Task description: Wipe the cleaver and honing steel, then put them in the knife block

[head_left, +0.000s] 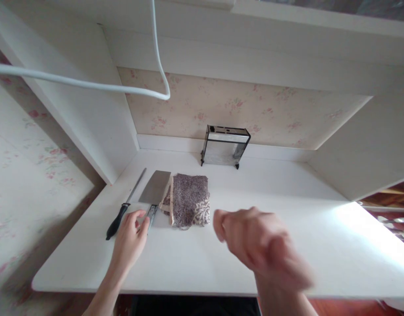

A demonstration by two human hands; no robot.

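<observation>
The right hand (254, 245) is floating low in the middle of the frame, blurry, fingers loosely curled, holding nothing. Over at lower left, the left hand (131, 237) is resting on the white table (287, 245), fingers half open, its fingertips touching the handle of the cleaver (154, 191). A sharpening rod (126, 204) with a black handle is lying just left of the cleaver. A folded cloth (189, 199) is sitting just right of it. A shiny knife block (225, 147) is standing at the back wall.
</observation>
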